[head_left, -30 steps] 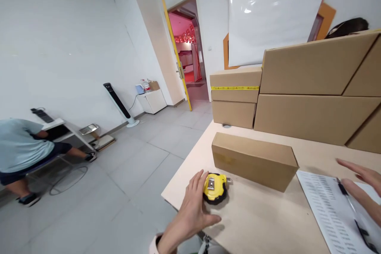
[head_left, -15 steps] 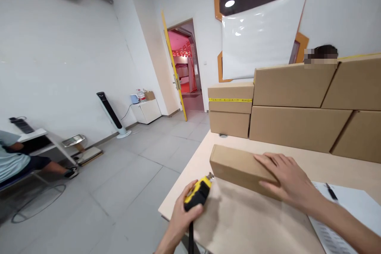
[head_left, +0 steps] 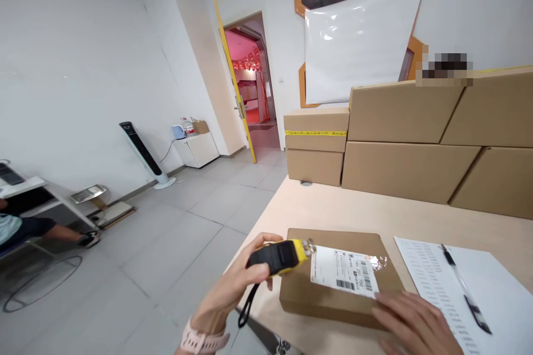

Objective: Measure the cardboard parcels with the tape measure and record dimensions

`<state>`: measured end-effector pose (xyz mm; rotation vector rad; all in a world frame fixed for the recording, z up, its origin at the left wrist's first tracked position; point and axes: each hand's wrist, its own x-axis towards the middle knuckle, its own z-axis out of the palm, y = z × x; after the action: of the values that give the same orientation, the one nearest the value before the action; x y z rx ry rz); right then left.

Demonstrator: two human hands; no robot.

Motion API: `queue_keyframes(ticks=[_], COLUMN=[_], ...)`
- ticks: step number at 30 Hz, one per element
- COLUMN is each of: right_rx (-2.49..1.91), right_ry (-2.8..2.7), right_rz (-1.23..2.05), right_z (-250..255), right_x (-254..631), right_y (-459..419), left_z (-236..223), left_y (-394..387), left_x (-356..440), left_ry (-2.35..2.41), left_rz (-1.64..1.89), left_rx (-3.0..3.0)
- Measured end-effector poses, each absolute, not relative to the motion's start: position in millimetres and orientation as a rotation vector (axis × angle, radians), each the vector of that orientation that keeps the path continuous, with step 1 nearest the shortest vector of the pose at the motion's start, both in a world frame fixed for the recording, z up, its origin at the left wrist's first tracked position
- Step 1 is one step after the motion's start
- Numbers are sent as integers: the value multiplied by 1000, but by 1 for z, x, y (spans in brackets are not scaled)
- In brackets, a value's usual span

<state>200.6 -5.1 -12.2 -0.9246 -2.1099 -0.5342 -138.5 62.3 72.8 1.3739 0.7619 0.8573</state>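
Observation:
My left hand (head_left: pixel 235 283) grips a yellow and black tape measure (head_left: pixel 278 256), raised at the left edge of a flat cardboard box (head_left: pixel 328 283). That box lies on the light wooden table (head_left: pixel 375 213) with a white shipping label (head_left: pixel 345 271) facing up. My right hand (head_left: pixel 414 326) rests on the box's near right corner, fingers laid flat beside the label. A black wrist strap hangs from the tape measure.
A printed sheet (head_left: pixel 466 283) with a black pen (head_left: pixel 465 289) lies right of the box. Stacked cardboard boxes (head_left: pixel 416 144) line the table's far side; a person's head shows behind them. Left: tiled floor, tower fan (head_left: pixel 144 155), a seated person (head_left: pixel 25 227), open doorway (head_left: pixel 250 83).
My left hand lifted the tape measure off the table. The box was tipped over from standing on its side to lying flat, label up, with my right hand moving to its near corner.

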Motion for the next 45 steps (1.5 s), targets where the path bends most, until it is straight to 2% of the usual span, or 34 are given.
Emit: queue_keyframes(ticks=[4,7,13,18,22,30,45], right_rx=[-1301,-1338,-1295,-1369,-1466,-1436,-1574], right_ry=[-1783,-1660,-1427,-1213,-1122,-1357,-1350], right_rz=[227,735,1119,1051,985,950,846], right_z=[18,38,53,51,31,-8,-29], right_x=[194,183,172,227,262,252,250], right_y=[-3,4,13,25,38,46,46], left_z=[82,89,92,88,76,45,46], left_y=[63,61,58,69,84,91,97], left_x=[-101,-79,-71,-109,-152,-177,-180], left_ry=[722,706,728,901,1072,1215,1274], left_rz=[616,568,552,644,751,760,833], left_rx=[1415,1436,1416,1508,1471,1411,1357])
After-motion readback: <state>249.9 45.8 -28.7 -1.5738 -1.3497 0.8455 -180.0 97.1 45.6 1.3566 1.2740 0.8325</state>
